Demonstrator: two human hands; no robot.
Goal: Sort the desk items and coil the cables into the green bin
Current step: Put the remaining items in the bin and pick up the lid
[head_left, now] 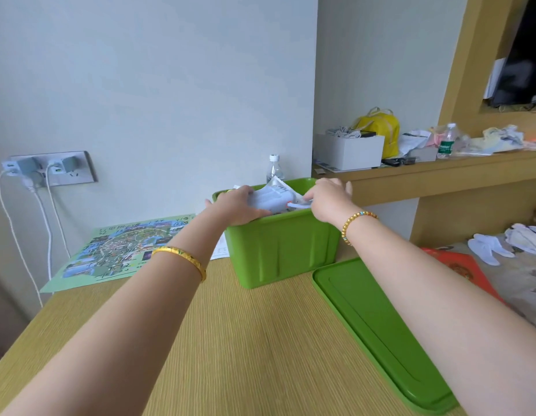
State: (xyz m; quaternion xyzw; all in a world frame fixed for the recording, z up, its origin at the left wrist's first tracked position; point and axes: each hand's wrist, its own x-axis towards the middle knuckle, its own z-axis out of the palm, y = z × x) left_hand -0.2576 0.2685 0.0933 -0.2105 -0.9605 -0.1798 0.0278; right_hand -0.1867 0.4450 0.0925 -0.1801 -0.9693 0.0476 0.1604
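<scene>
The green bin stands open on the wooden desk. Both my hands reach over its near rim. My left hand presses on a white packet that sticks up out of the bin. My right hand pinches a thin white cable with a red tip lying against that packet. The rest of the bin's contents are hidden by its wall and my hands.
The green lid lies flat to the right of the bin. A colourful map sheet lies at the desk's left. White charger cables hang from the wall socket. A water bottle stands behind the bin. A cluttered shelf runs at right.
</scene>
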